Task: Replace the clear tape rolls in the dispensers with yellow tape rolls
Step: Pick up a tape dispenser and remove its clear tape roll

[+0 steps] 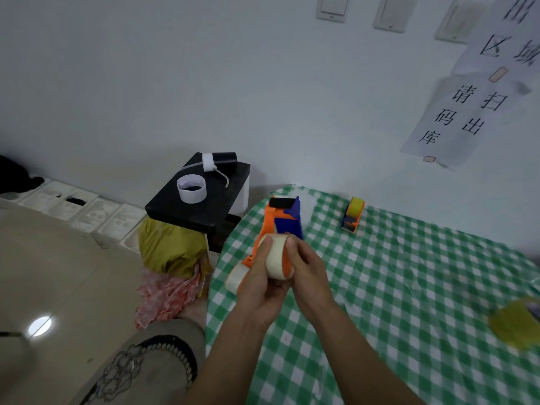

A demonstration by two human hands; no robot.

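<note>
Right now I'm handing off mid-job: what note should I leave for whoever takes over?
Hands: left hand and right hand both grip the clear roll at the orange-and-blue dispenser, over the checked table.
A second clear roll shows just left of the left hand; I cannot tell whether it is held.
Done: the small dispenser at the back carries a yellow roll.
Left: free the clear roll and fit a yellow one, probably the blurred yellow thing at the right edge.

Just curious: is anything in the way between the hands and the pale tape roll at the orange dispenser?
Nothing visible. The left hand and right hand both grip the pale tape roll directly, at the orange dispenser.
</note>
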